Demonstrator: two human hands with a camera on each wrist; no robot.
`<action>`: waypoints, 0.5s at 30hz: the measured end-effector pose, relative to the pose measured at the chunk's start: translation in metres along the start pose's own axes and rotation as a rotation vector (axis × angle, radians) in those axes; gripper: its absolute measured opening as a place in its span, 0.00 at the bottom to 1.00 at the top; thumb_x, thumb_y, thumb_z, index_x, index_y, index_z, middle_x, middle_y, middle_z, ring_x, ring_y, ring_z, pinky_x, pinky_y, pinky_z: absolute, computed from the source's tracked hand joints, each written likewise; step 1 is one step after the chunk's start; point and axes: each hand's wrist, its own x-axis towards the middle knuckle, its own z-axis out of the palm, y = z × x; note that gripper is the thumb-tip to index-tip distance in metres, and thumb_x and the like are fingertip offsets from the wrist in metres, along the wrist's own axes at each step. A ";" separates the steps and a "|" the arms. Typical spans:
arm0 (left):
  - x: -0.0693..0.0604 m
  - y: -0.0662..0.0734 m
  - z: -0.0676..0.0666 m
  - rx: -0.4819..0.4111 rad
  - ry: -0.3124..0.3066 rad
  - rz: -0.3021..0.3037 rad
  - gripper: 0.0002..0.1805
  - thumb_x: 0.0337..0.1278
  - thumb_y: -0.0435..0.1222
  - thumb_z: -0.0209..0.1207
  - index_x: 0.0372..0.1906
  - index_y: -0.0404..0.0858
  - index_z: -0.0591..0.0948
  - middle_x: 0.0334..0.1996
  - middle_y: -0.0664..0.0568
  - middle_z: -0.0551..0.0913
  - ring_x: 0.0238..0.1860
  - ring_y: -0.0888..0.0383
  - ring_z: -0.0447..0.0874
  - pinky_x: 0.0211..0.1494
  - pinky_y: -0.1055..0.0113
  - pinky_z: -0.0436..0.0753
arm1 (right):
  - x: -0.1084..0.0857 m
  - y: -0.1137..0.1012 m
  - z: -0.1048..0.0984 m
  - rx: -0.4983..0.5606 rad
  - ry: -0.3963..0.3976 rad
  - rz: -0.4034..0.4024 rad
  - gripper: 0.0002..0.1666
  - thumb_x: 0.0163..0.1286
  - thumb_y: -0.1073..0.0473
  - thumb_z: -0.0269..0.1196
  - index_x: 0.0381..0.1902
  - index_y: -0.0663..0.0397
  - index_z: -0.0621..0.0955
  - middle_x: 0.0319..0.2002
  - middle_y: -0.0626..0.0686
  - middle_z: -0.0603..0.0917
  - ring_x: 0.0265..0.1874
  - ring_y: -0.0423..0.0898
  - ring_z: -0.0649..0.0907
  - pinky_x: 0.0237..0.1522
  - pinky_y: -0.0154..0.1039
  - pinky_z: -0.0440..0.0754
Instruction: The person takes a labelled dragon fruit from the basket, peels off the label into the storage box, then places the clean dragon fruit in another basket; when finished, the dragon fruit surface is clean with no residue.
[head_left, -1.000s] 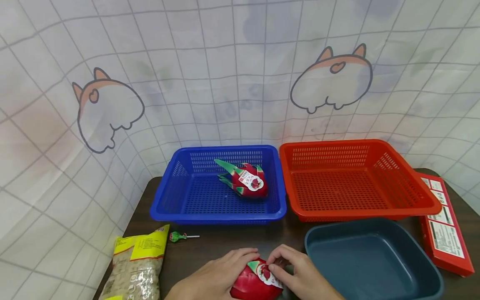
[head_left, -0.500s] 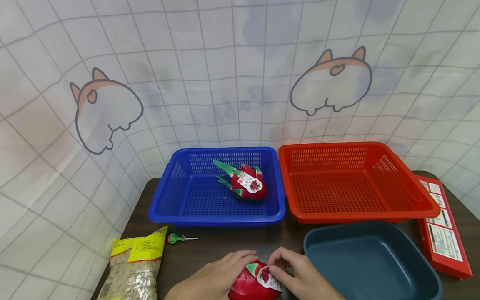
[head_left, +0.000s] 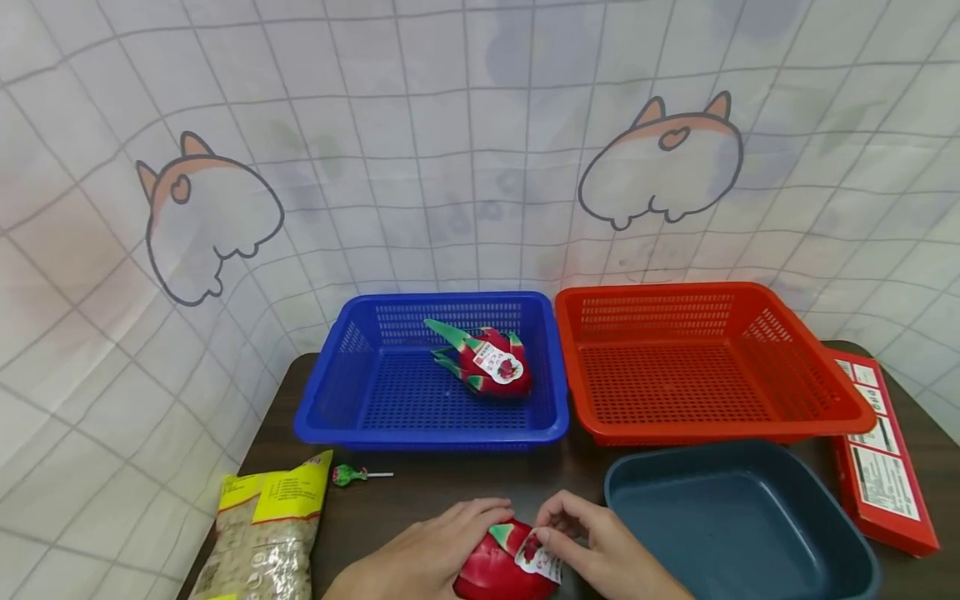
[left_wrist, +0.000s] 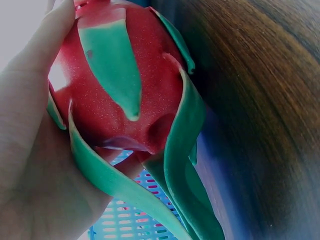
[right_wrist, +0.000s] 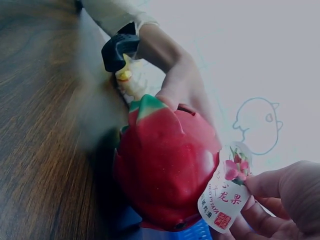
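Observation:
My left hand (head_left: 423, 554) holds a red dragon fruit (head_left: 498, 567) with green leaf tips low in the head view, its fingers curved around the side. In the left wrist view the long green leaves (left_wrist: 185, 145) of this fruit hang past the palm. A white label (right_wrist: 227, 187) with a fruit picture and printed characters lies at the fruit's side. Thumb and fingertips of my right hand (head_left: 600, 542) pinch its edge. Part of the label stands away from the skin in the right wrist view; where it still touches is hard to see.
Behind the hands stands a blue basket (head_left: 431, 437) holding another labelled dragon fruit (head_left: 495, 364). Beside it are a red basket (head_left: 712, 429) and a dark blue tray (head_left: 738, 517). A red box (head_left: 885, 467), a lollipop (head_left: 348, 475) and a yellow-topped bag (head_left: 270, 525) lie around.
The label has shifted slightly to the right against the fruit, and less of its round end shows. Both hands keep nearly the same place; the head view has moved a little.

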 end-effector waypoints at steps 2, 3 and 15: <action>-0.001 0.000 0.000 0.000 0.003 -0.001 0.49 0.43 0.62 0.67 0.71 0.63 0.56 0.71 0.68 0.61 0.68 0.59 0.67 0.56 0.61 0.83 | 0.000 0.000 0.000 0.023 -0.008 0.013 0.11 0.74 0.54 0.56 0.43 0.56 0.77 0.40 0.52 0.81 0.34 0.35 0.79 0.39 0.29 0.80; -0.001 0.000 0.000 -0.003 0.004 -0.002 0.49 0.43 0.62 0.67 0.71 0.63 0.56 0.71 0.68 0.61 0.68 0.60 0.67 0.56 0.61 0.83 | 0.000 0.000 0.000 0.032 -0.010 0.024 0.11 0.74 0.54 0.56 0.43 0.56 0.77 0.40 0.52 0.81 0.34 0.36 0.79 0.38 0.29 0.80; -0.003 -0.001 0.000 -0.022 0.015 0.008 0.48 0.44 0.64 0.65 0.71 0.64 0.55 0.71 0.69 0.61 0.67 0.61 0.68 0.56 0.64 0.83 | -0.001 -0.003 -0.003 0.108 -0.045 0.070 0.12 0.74 0.55 0.56 0.44 0.60 0.77 0.40 0.55 0.81 0.32 0.38 0.79 0.36 0.30 0.80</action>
